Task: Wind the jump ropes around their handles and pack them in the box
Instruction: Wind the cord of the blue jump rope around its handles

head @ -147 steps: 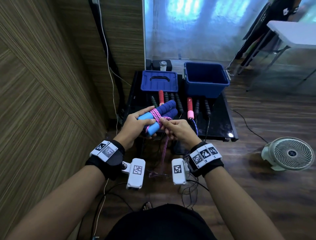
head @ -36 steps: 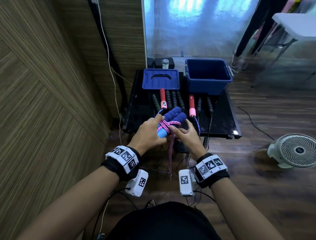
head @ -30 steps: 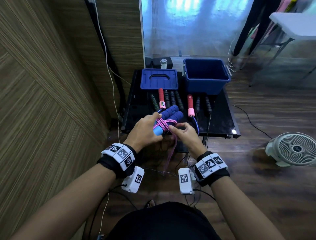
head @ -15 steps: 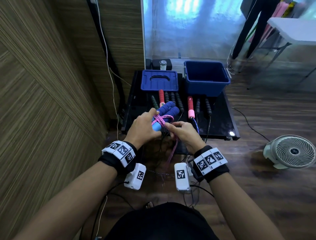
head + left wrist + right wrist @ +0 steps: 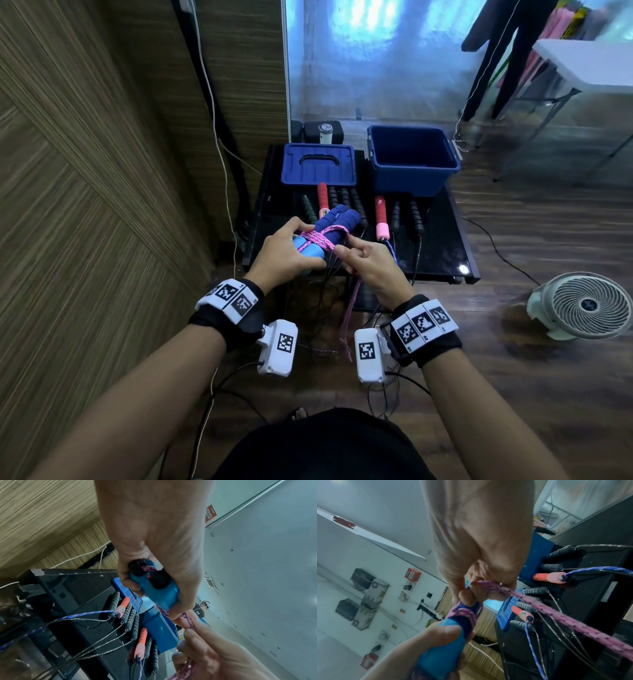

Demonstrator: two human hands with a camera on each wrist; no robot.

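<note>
- My left hand (image 5: pixel 286 255) grips the paired blue foam handles (image 5: pixel 334 228) above the black counter (image 5: pixel 442 240).
- My right hand (image 5: pixel 368 265) pinches the pink braided rope (image 5: pixel 320 238), mid-winding.
- Next, probably: another tight turn; the open blue plastic box (image 5: pixel 412 161) waits.

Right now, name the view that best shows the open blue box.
The head view: the blue box appears whole, open, on the black table. The left wrist view shows one blurred side; the right wrist view shows just a corner behind the right hand.

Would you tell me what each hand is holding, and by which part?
Left hand grips the blue handles at their light-blue ends; right hand pinches the pink rope beside the wraps.
</note>
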